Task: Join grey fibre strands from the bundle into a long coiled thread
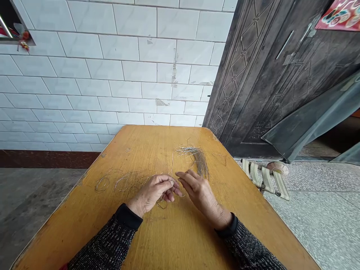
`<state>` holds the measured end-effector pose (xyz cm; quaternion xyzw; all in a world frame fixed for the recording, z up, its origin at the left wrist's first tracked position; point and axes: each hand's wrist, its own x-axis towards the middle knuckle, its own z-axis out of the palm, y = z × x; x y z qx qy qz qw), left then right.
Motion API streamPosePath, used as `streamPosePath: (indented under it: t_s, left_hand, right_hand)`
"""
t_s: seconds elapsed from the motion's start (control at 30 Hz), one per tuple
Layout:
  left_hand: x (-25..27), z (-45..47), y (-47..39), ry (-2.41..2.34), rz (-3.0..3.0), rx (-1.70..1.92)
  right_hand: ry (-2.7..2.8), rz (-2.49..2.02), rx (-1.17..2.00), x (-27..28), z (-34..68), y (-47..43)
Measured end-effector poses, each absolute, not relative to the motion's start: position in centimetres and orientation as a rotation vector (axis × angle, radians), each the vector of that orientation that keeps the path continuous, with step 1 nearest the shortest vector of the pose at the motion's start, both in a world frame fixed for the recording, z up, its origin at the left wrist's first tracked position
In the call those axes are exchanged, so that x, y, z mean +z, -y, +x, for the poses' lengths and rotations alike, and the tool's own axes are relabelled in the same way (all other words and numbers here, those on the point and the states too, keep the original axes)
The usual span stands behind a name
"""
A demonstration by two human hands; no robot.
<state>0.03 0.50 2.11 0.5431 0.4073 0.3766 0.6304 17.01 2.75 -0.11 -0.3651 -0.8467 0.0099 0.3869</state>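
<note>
Over the middle of the table, my left hand (161, 188) pinches a thin wire (172, 161) between thumb and forefinger. One end of the wire sticks up past the fingers, and part of it curves into a loop between my hands. My right hand (199, 190) is close beside it, fingers bent together at the wire; its thumb is mostly hidden. Behind my right hand lies a bundle of loose wires (200, 159), bent in an arc. To the left are several coiled wire rings, among them a small ring (102, 183) and a wider ring (122, 184).
The yellow wooden table (174, 240) reaches to a white tiled wall (135, 71). A bent piece of wire (224, 160) lies near its right edge. On the right stand a striped folding stool (266, 179), a round ball-like object (278, 167) and a dark carved door (253, 86) with a grey curtain (315, 122).
</note>
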Motion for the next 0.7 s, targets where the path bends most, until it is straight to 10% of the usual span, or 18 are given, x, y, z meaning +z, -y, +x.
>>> streamPosePath:
  t_s: [0.3, 0.7]
  left_hand:
    - [2.7, 0.4, -0.2, -1.06, 1.311, 0.759]
    - [2.3, 0.9, 0.1, -1.124, 1.408, 0.725]
  right_hand:
    - [1.668, -0.927, 1.02, -0.4, 16.2, -2.9]
    - [1.623, -0.932, 1.044, -0.8, 15.8, -2.7]
